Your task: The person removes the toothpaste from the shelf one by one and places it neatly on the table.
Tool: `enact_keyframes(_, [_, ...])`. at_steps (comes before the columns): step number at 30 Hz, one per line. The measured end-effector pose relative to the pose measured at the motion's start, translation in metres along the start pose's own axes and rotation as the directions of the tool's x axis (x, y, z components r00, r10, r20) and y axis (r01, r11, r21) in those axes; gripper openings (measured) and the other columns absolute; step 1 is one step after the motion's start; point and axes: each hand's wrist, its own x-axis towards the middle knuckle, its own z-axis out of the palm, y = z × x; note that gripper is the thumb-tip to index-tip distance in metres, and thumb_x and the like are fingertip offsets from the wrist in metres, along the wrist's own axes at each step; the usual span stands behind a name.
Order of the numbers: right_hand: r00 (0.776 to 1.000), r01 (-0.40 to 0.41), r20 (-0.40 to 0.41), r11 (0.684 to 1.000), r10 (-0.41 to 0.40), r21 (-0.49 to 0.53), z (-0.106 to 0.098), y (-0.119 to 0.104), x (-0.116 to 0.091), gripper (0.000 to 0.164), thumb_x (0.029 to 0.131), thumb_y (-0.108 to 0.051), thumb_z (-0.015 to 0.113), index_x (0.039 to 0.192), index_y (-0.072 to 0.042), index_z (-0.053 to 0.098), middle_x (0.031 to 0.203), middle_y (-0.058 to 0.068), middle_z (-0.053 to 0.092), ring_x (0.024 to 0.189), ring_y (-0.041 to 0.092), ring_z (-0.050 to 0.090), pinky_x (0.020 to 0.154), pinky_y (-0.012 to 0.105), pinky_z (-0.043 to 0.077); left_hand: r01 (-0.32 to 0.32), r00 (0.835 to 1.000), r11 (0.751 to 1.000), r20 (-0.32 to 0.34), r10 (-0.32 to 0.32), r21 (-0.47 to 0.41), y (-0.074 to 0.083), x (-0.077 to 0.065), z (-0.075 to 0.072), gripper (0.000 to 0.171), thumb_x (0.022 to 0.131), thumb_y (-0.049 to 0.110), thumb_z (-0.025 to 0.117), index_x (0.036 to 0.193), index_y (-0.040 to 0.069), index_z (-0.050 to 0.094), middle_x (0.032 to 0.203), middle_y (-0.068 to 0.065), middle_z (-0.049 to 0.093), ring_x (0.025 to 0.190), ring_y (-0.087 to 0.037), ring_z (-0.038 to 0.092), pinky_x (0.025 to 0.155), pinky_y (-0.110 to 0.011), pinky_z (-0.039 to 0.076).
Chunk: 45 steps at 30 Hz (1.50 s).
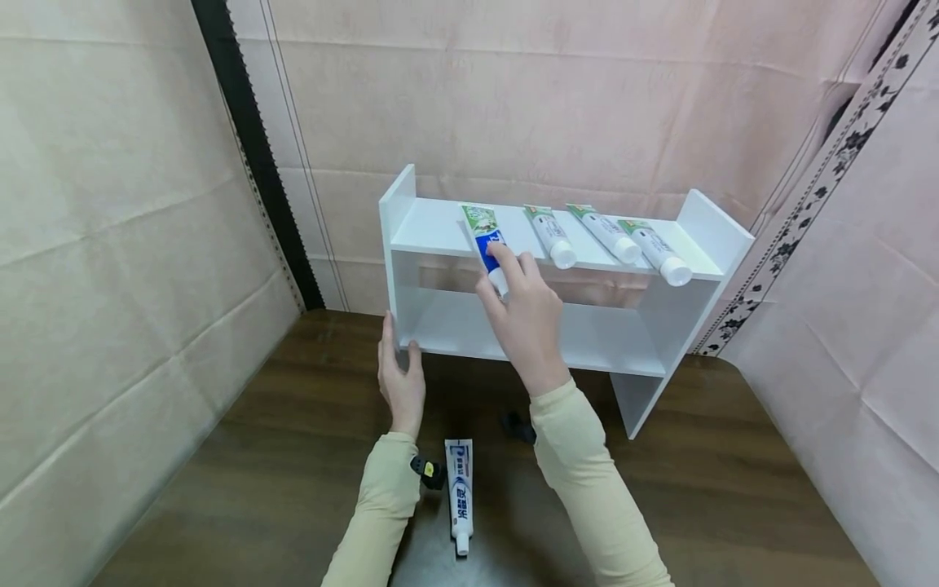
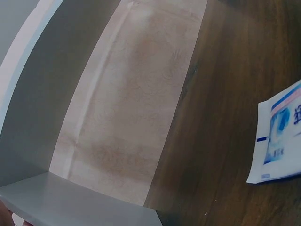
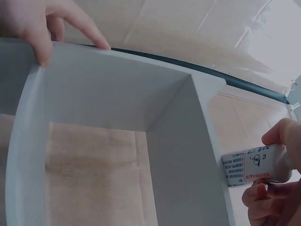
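My right hand (image 1: 526,318) pinches a green, blue and white toothpaste tube (image 1: 480,222) near its cap end. The tube lies over the left part of the top board of a small white shelf (image 1: 469,322), cap toward me. In the right wrist view, thumb and fingers hold the tube (image 3: 256,165) from both sides, its flat end at the board's edge. My left hand (image 1: 402,387) grips the shelf's left side panel, thumb at the lower board's front edge and fingers along the outside; the left wrist view shows only a sliver of it.
Several white tubes with green ends (image 1: 597,232) lie side by side on the top board, caps toward me. Another toothpaste tube (image 1: 460,493) lies on the brown wooden table (image 1: 286,473) between my forearms. Pale cloth walls (image 1: 513,98) surround the table.
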Motion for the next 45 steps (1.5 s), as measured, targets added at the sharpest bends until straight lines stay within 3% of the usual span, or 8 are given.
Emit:
enact_keyframes(17, [0.997, -0.01, -0.072, 0.999, 0.013, 0.033, -0.026, -0.005, -0.053, 0.034, 0.091, -0.019, 0.063, 0.125, -0.014, 0.062, 0.096, 0.014, 0.063, 0.079, 0.023, 0.055, 0.06, 0.032, 0.049, -0.025, 1.0, 1.0, -0.013, 0.025, 0.014, -0.002, 0.0, 0.004, 0.063, 0.097, 0.014, 0.056, 0.148, 0.043, 0.034, 0.14, -0.006, 0.05, 0.13, -0.027, 0.048, 0.104, -0.056, 0.041])
enact_keyframes(24, [0.984, 0.01, -0.177, 0.996, 0.007, 0.094, -0.036, -0.007, -0.072, 0.031, 0.089, -0.014, 0.065, 0.12, -0.011, 0.066, 0.092, 0.014, 0.062, 0.082, 0.023, 0.05, 0.058, 0.03, 0.043, -0.055, 0.998, 0.998, -0.018, 0.055, 0.026, -0.003, 0.0, 0.004, 0.061, 0.097, 0.015, 0.056, 0.149, 0.039, 0.035, 0.139, -0.007, 0.052, 0.129, -0.028, 0.05, 0.101, -0.057, 0.042])
enact_keyframes(29, [0.98, 0.027, -0.199, 0.994, -0.004, 0.11, -0.042, -0.008, -0.083, 0.03, 0.087, -0.011, 0.065, 0.117, -0.01, 0.068, 0.089, 0.013, 0.062, 0.079, 0.02, 0.049, 0.058, 0.028, 0.04, -0.071, 0.997, 0.997, -0.032, 0.072, 0.042, -0.002, 0.001, 0.001, 0.06, 0.097, 0.015, 0.056, 0.149, 0.037, 0.036, 0.138, -0.008, 0.052, 0.127, -0.029, 0.051, 0.099, -0.056, 0.043])
enact_keyframes(37, [0.991, 0.01, -0.134, 0.997, 0.0, 0.072, -0.041, 0.001, -0.11, 0.025, 0.083, -0.008, 0.07, 0.109, -0.008, 0.07, 0.092, 0.009, 0.069, 0.077, 0.015, 0.052, 0.06, 0.026, 0.042, -0.071, 0.997, 0.995, -0.032, 0.073, 0.066, -0.005, 0.001, -0.001, 0.06, 0.097, 0.016, 0.056, 0.15, 0.036, 0.034, 0.138, -0.008, 0.052, 0.124, -0.029, 0.053, 0.098, -0.056, 0.045])
enact_keyframes(45, [0.995, -0.103, 0.009, 0.994, 0.103, -0.021, -0.032, 0.016, -0.145, 0.022, 0.08, -0.012, 0.076, 0.101, -0.011, 0.07, 0.088, 0.003, 0.071, 0.073, 0.009, 0.049, 0.054, 0.02, 0.043, -0.064, 0.998, 0.996, -0.025, 0.066, 0.064, -0.005, 0.001, 0.001, 0.059, 0.098, 0.018, 0.055, 0.15, 0.036, 0.033, 0.139, -0.008, 0.051, 0.125, -0.029, 0.052, 0.098, -0.054, 0.045])
